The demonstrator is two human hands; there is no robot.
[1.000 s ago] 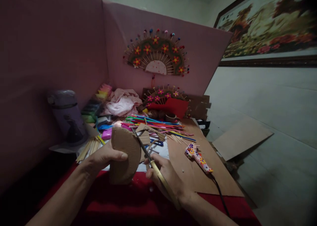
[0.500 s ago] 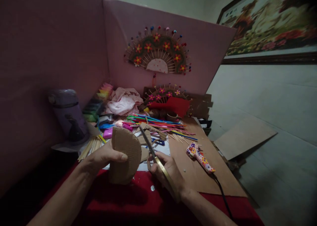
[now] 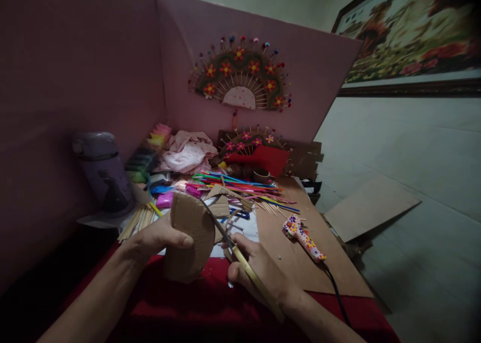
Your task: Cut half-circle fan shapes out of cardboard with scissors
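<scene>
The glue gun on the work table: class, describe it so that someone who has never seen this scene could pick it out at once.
Start at the flat brown cardboard sheet covering the right part of the red-clothed table. The glue gun lies on it, just right of the person's right hand with the scissors. Unlike the plain sticks and straws nearby, it is covered in bright flower dots and trails a black cord.

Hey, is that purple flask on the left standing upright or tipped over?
Upright. The purple flask stands on its base beside the pink divider wall, its lid on top, behind the bundle of wooden sticks.
</scene>
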